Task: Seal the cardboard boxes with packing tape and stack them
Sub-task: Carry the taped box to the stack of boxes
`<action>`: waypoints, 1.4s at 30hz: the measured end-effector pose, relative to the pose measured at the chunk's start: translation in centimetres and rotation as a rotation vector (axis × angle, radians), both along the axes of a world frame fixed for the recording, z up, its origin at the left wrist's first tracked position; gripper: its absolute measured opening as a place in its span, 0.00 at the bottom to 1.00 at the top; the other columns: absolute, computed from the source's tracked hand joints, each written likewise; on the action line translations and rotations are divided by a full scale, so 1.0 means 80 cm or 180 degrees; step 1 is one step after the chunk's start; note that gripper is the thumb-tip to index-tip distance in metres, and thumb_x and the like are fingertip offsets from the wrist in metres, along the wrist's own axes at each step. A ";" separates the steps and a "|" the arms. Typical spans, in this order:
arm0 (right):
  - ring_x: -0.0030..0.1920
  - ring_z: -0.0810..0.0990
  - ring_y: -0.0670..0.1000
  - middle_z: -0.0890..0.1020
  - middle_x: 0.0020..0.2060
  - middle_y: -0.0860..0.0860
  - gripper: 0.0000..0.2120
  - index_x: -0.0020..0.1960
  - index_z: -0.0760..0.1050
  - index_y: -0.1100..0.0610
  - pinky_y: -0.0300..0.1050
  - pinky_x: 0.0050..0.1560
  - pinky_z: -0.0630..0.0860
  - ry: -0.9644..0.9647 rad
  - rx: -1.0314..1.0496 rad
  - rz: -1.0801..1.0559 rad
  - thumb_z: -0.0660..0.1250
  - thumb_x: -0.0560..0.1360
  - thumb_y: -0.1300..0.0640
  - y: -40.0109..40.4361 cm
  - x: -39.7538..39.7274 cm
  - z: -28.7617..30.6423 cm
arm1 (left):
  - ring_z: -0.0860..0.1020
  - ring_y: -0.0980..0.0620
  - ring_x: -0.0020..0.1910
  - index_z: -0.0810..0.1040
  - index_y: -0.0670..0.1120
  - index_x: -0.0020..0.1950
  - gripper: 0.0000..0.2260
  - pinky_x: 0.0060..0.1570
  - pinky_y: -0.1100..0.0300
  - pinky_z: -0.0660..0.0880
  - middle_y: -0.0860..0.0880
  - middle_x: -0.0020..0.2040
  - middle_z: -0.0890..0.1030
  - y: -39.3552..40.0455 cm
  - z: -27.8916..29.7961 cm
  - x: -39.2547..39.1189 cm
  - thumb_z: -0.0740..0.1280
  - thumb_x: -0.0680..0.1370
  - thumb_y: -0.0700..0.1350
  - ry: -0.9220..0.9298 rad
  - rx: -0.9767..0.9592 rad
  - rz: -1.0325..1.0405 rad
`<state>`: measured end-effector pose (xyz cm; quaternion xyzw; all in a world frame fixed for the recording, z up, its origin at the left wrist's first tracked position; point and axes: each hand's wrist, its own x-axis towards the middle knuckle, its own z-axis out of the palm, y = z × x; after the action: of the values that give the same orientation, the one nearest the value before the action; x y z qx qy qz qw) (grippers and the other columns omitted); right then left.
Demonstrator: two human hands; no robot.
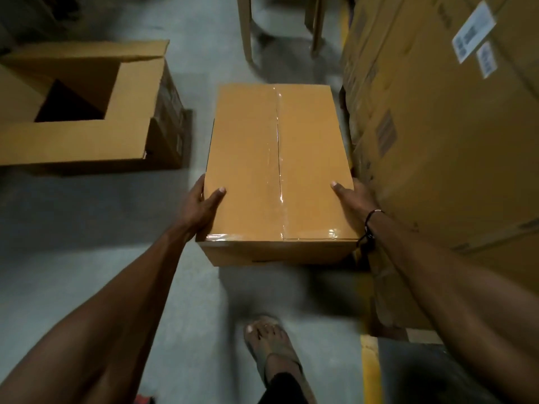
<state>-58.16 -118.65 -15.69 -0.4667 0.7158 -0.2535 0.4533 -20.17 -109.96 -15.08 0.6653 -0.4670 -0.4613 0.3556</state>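
Sealed box (277, 170) at frame centre, clear tape along its seam, gripped at both sides: left hand (201, 208) and right hand (351, 199) each with thumb on top, fingers wrapped down the wall. Best kept level and close, clear of the stacked cartons (437, 141) at right. Open box (81, 112) at upper left not yet sealed.
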 end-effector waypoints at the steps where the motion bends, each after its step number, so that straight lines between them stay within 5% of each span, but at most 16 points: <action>1: 0.70 0.74 0.57 0.76 0.71 0.55 0.37 0.77 0.68 0.57 0.54 0.71 0.71 -0.0010 0.0009 0.0015 0.70 0.75 0.37 0.005 0.002 -0.004 | 0.76 0.52 0.68 0.68 0.57 0.77 0.27 0.68 0.41 0.75 0.53 0.69 0.77 0.000 -0.012 -0.001 0.69 0.80 0.60 -0.0017 -0.0019 -0.0029; 3: 0.73 0.71 0.57 0.73 0.73 0.54 0.33 0.79 0.64 0.57 0.54 0.73 0.68 0.0012 -0.0051 0.0059 0.68 0.80 0.44 0.011 0.002 -0.015 | 0.77 0.52 0.68 0.67 0.57 0.78 0.27 0.67 0.41 0.76 0.53 0.70 0.77 0.003 -0.025 -0.006 0.69 0.81 0.59 -0.0019 -0.0036 0.0026; 6: 0.78 0.64 0.57 0.65 0.79 0.54 0.40 0.82 0.55 0.55 0.57 0.78 0.62 0.0081 -0.0211 0.0129 0.67 0.79 0.40 0.015 0.010 -0.018 | 0.75 0.47 0.70 0.64 0.55 0.80 0.30 0.66 0.41 0.75 0.50 0.73 0.75 0.001 -0.031 -0.006 0.68 0.81 0.60 -0.0157 0.0020 0.0034; 9: 0.81 0.55 0.57 0.54 0.82 0.55 0.39 0.84 0.45 0.56 0.51 0.78 0.54 0.0574 -0.0247 0.0107 0.65 0.83 0.49 0.020 0.026 0.000 | 0.75 0.43 0.69 0.66 0.51 0.79 0.30 0.66 0.38 0.75 0.45 0.72 0.75 -0.005 -0.022 -0.004 0.69 0.80 0.59 -0.0639 0.0213 0.0056; 15: 0.80 0.57 0.57 0.57 0.81 0.56 0.33 0.83 0.53 0.56 0.50 0.77 0.56 0.0771 -0.0675 0.0307 0.64 0.84 0.53 0.035 0.075 0.079 | 0.71 0.40 0.72 0.66 0.43 0.79 0.31 0.70 0.42 0.71 0.40 0.74 0.71 0.017 0.054 -0.015 0.73 0.80 0.51 -0.1458 0.0099 0.0321; 20: 0.77 0.65 0.58 0.65 0.78 0.56 0.28 0.80 0.61 0.56 0.50 0.75 0.64 0.0560 -0.1198 0.0715 0.65 0.83 0.53 0.063 0.137 0.189 | 0.76 0.45 0.65 0.68 0.43 0.76 0.26 0.59 0.52 0.74 0.42 0.70 0.74 0.081 0.167 0.008 0.71 0.81 0.49 -0.1464 -0.0330 0.0446; 25: 0.75 0.68 0.57 0.70 0.76 0.55 0.25 0.77 0.66 0.55 0.52 0.74 0.65 0.0232 -0.1471 0.1290 0.66 0.83 0.51 0.126 0.207 0.300 | 0.78 0.48 0.62 0.71 0.45 0.73 0.22 0.60 0.48 0.78 0.44 0.66 0.77 0.185 0.292 0.050 0.71 0.81 0.50 -0.1529 -0.0690 0.0830; 31: 0.68 0.75 0.56 0.77 0.68 0.55 0.22 0.72 0.73 0.55 0.51 0.68 0.73 -0.0041 -0.1753 0.2006 0.67 0.81 0.47 0.254 0.292 0.406 | 0.79 0.57 0.52 0.72 0.45 0.71 0.19 0.52 0.58 0.79 0.46 0.64 0.77 0.353 0.404 0.097 0.70 0.82 0.48 -0.1379 -0.0949 0.1687; 35: 0.68 0.75 0.56 0.77 0.68 0.55 0.20 0.71 0.74 0.53 0.51 0.67 0.73 -0.0270 -0.1838 0.2531 0.67 0.82 0.47 0.359 0.361 0.462 | 0.81 0.50 0.52 0.74 0.46 0.65 0.15 0.52 0.52 0.81 0.45 0.61 0.79 0.488 0.459 0.134 0.71 0.81 0.49 -0.1498 -0.1105 0.2239; 42: 0.61 0.80 0.51 0.81 0.62 0.52 0.18 0.68 0.77 0.55 0.50 0.64 0.77 -0.0946 -0.1759 0.3364 0.69 0.81 0.49 0.553 0.477 0.522 | 0.82 0.46 0.49 0.75 0.43 0.63 0.14 0.49 0.57 0.79 0.42 0.58 0.80 0.722 0.522 0.177 0.72 0.80 0.45 -0.1764 -0.1134 0.3154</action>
<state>-20.01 -74.38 26.10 -0.8184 0.2246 -0.2330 0.4749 -6.03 -52.17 26.72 0.8297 -0.2465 0.0359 0.4996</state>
